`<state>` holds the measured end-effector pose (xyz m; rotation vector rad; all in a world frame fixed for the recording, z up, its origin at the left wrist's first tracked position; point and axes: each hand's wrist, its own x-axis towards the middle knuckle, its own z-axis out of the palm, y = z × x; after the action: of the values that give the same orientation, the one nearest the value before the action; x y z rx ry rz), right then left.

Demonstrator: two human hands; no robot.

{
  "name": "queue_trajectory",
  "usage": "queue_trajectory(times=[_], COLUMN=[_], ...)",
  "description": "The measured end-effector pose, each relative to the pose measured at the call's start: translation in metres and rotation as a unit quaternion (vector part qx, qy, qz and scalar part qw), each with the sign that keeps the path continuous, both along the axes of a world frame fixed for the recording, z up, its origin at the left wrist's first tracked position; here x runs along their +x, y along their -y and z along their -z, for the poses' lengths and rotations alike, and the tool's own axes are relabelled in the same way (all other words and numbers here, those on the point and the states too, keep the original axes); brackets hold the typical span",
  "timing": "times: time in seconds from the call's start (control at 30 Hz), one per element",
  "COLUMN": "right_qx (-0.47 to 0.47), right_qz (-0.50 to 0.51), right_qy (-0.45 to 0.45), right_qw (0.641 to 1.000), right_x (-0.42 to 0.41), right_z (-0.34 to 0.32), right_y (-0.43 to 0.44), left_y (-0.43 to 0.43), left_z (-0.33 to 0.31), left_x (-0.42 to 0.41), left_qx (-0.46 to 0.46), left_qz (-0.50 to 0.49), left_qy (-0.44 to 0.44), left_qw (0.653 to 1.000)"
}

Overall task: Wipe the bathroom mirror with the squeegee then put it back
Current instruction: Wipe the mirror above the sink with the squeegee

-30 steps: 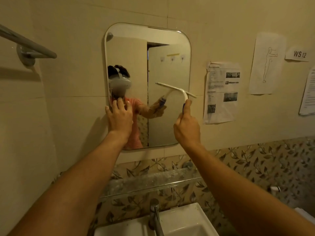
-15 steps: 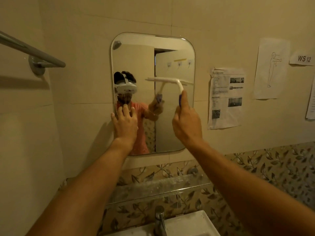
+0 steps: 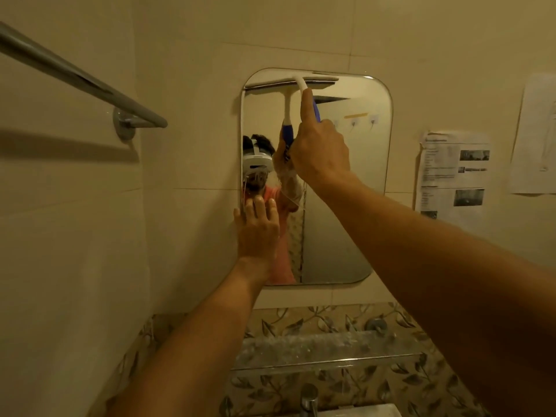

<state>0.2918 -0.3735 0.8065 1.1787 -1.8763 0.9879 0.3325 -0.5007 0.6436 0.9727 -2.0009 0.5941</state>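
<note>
Wiping: right hand (image 3: pixel 320 152) grips squeegee (image 3: pixel 301 82), blade at mirror (image 3: pixel 355 206) top edge; left hand (image 3: pixel 258 233) flat, open, bracing left edge. Next: pull straight down.

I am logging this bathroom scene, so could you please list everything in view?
mirror: one, rounded corners, on the beige tiled wall.
squeegee: one, white with a blue grip, blade at the mirror's top edge.
towel rail: one, grey metal, left wall.
printed sheets: at least two, white, taped right of the mirror.
glass shelf: one, clear, below the mirror.
tap: one, metal, bottom edge.
leaf-pattern tiles: a band behind the shelf.
left hand: flat on the mirror's left edge.
right hand: gripping the squeegee handle.
</note>
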Motion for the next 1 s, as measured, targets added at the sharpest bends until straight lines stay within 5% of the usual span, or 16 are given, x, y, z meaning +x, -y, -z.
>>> queue_trajectory(times=[0.5,0.73,1.0], right_qx=[0.045,0.075,0.087], right_qz=[-0.026,-0.036,-0.018], right_qy=[0.039,0.069,0.075], right_qw=[0.998,0.994,0.993], right_x=[0.021,0.03,0.03], right_z=[0.131,0.165,0.187], right_y=[-0.004,-0.014,-0.02], left_y=[0.002,-0.005,0.014], left_z=[-0.001,-0.034,-0.097], left_x=[0.034,0.057,0.061], left_qx=[-0.001,0.0,0.071], left_qz=[0.157,0.162,0.178], left_qy=[-0.084,-0.254,-0.206], left_qw=[0.984,0.954,0.96])
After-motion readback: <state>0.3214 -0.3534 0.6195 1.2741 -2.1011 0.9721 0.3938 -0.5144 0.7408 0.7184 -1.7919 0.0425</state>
